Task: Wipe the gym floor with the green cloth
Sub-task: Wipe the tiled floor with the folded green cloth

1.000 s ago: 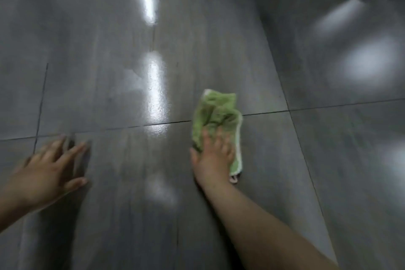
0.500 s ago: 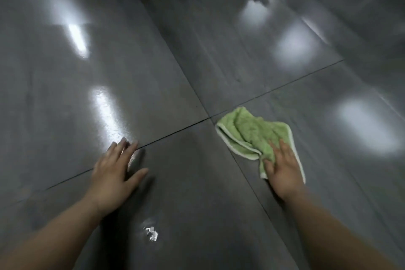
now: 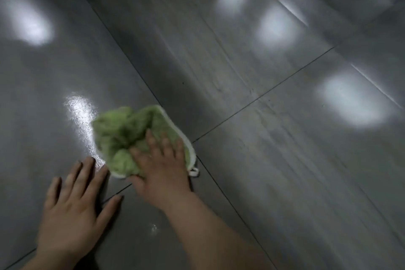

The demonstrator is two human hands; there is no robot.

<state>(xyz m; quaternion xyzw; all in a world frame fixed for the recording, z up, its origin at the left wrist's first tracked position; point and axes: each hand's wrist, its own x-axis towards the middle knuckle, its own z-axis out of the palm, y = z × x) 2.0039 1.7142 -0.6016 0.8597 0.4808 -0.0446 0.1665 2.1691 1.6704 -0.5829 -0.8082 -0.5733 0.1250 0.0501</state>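
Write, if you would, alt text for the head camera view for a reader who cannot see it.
A person's right hand presses a crumpled green terry cloth with white edging onto a glossy dark grey tiled floor. The left hand rests flat on the floor beside the cloth, fingers spread; pale light reflections dot the tiles.

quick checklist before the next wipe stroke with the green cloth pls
1. Contact: right hand flat on the green cloth, fingers spread: ok.
2. Coverage: green cloth spread out on the tile: not ok, it is bunched up.
3. Support: left hand braced flat on the floor: ok.
4. Clearance: left hand's fingertips apart from the cloth's near edge: cannot tell, they lie very close.
5. Wetness: shiny patch left of the cloth, wet or only glare: cannot tell.
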